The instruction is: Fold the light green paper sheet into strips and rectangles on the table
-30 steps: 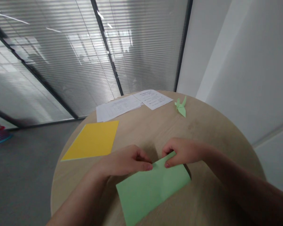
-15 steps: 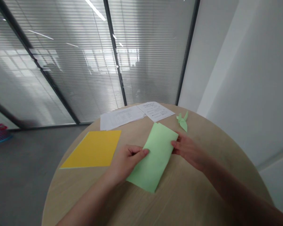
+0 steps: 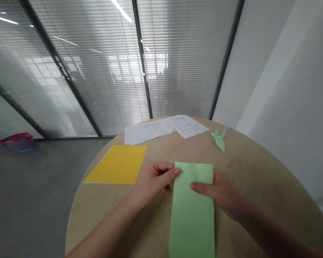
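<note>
A folded sheet of green paper (image 3: 193,218) is held between both hands over the round wooden table, its long side pointing toward me. My left hand (image 3: 157,179) pinches its upper left corner, thumb on top and fingers beneath. On the right edge, my right hand (image 3: 224,193) grips the paper with the thumb lying flat across its face; the other fingers are hidden behind it. The lower end of the paper runs out of view. A small folded green paper figure (image 3: 219,139) lies beyond my right hand.
Left of my hands lies a stack of yellow paper (image 3: 118,165). White printed sheets (image 3: 150,130) rest at the table's (image 3: 258,172) far side. A pink and blue basket (image 3: 20,142) stands on the floor at left. Glass panels with blinds (image 3: 118,89) rise behind the table.
The green paper has turned from a slant to nearly straight and come closer to me. My left hand moved up to its top corner; my right thumb now lies farther across it. The view shifted left.
</note>
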